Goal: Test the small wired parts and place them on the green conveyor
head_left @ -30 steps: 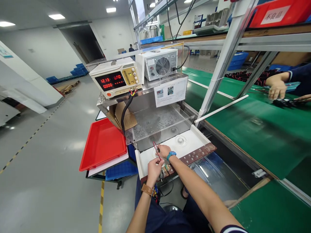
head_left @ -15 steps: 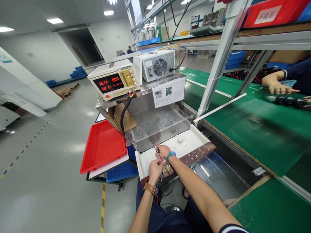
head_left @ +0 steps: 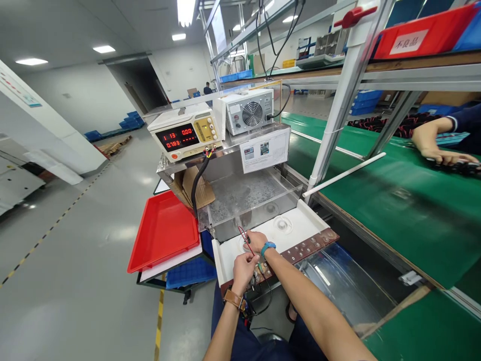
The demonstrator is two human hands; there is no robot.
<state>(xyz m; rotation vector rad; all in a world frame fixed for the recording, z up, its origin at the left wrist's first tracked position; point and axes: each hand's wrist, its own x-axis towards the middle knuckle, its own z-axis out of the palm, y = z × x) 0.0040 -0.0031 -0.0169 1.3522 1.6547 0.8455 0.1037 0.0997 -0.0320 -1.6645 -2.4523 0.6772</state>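
Note:
My left hand [head_left: 244, 269] is closed on a thin red wire [head_left: 243, 234] above the front of the white tray [head_left: 305, 223]. Beyond it my right hand [head_left: 256, 241] is closed on a small dark part [head_left: 247, 240], largely covered by the fingers. The red wire loops up beside this part. Along the tray's front edge runs a brown strip with metal eyelets [head_left: 313, 245]. A green clip [head_left: 260, 268] with a black cable is near the strip, just right of my left hand. The power supply [head_left: 184, 133] shows red digits.
A red tray [head_left: 165, 230] lies at the left. Behind the white tray stand a clear-walled metal box [head_left: 244, 193] and a grey fan unit [head_left: 248, 111]. A white post [head_left: 330, 110] rises at the right, beside a green belt [head_left: 413, 200], where another person's hand [head_left: 432, 143] works.
The view has shifted slightly, with both hands still close together. The power supply's lower reading has changed. The other person's hand has moved onto the black parts.

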